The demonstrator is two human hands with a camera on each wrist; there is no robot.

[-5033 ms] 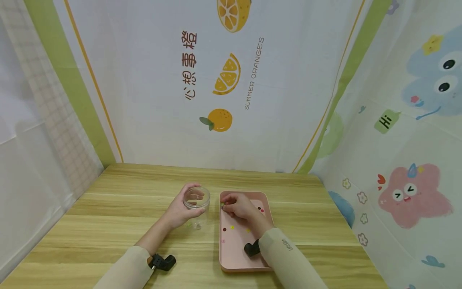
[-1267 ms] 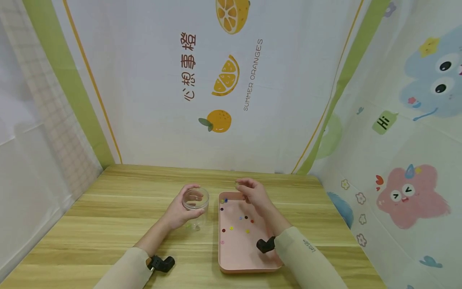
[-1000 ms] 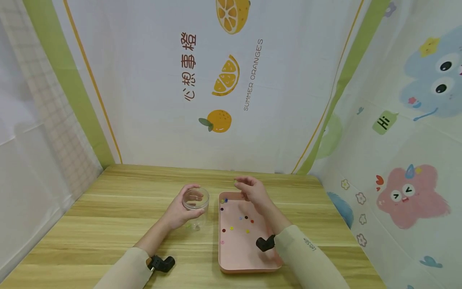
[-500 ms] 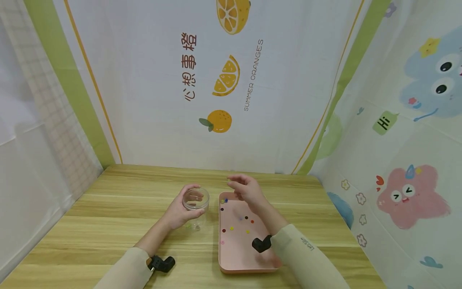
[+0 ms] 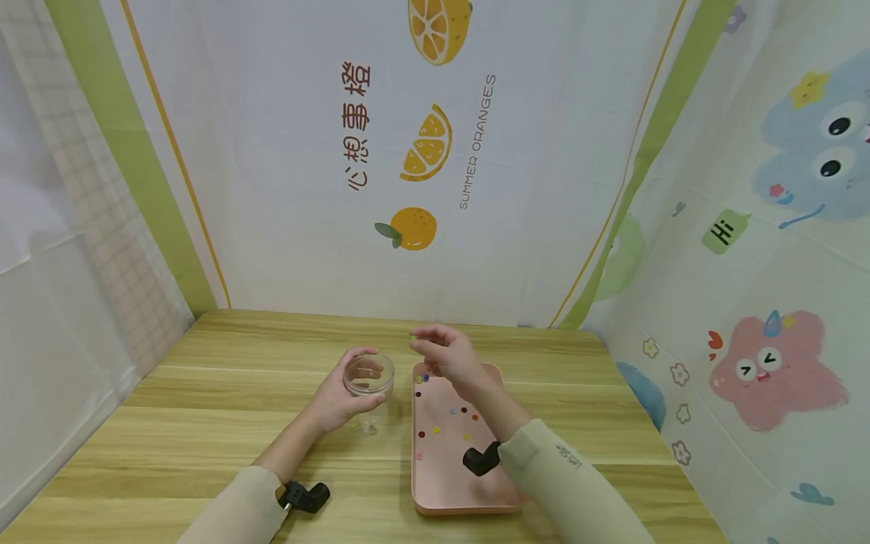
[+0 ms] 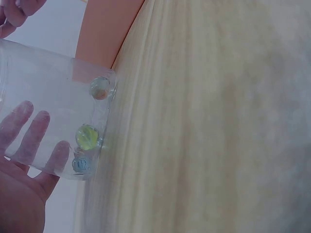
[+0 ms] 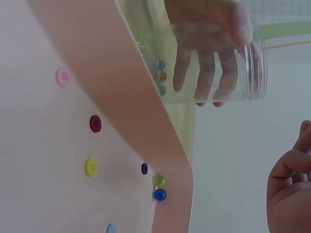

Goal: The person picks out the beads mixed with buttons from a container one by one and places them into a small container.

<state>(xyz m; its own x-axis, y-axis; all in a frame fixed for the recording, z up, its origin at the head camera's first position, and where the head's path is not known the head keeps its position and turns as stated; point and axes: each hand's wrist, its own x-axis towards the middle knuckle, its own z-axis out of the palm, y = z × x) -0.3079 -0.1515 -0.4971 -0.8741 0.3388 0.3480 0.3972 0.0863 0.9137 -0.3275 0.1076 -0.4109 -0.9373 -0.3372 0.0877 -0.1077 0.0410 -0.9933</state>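
My left hand [image 5: 340,397] holds a clear, lidless jar [image 5: 377,408] upright on the table, fingers wrapped round its far side. Several glass marbles lie at the jar's bottom, among them a yellow-green marble [image 6: 87,137]. Higher up and to the right, my right hand [image 5: 450,359] pinches a small greenish marble [image 5: 412,338] between thumb and fingertips, above the far left corner of a pink tray [image 5: 469,487]. In that corner sit a green marble [image 7: 160,181] and a blue marble [image 7: 159,194]. The right wrist view cuts off the pinching fingertips.
Several buttons are scattered in the tray, including a yellow button [image 7: 91,167], a dark red button [image 7: 95,124] and a pink button [image 7: 63,76]. The tray's raised wall stands between them and the jar. A printed cloth [image 5: 292,249] hangs behind the wooden table [image 5: 224,408].
My right hand reached into the tray's far left corner, then rose with the greenish marble and has lately moved left toward the jar. The left hand and jar stayed put.
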